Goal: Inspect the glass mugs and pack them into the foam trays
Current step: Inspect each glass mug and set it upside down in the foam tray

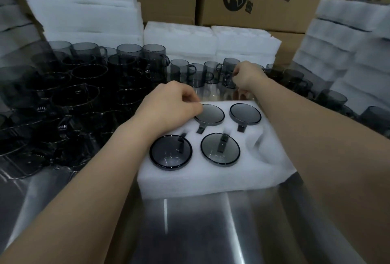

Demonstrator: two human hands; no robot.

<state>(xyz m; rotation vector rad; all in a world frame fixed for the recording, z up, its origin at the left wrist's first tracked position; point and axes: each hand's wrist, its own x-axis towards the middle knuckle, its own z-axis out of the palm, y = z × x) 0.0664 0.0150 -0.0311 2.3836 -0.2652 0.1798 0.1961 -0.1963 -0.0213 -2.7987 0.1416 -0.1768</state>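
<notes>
Head view: my left hand (171,103) pinches the rim of a seated mug (212,115) in the tray (211,177), which holds four; my right hand (249,76) grips a loose mug (230,62) by its handle just behind.

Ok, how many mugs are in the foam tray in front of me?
4. Far-left mug, far-right mug, near-left mug and near-right mug, each in a pocket of the foam tray. The left hand covers the tray's far left corner, so another may be hidden there.
</notes>
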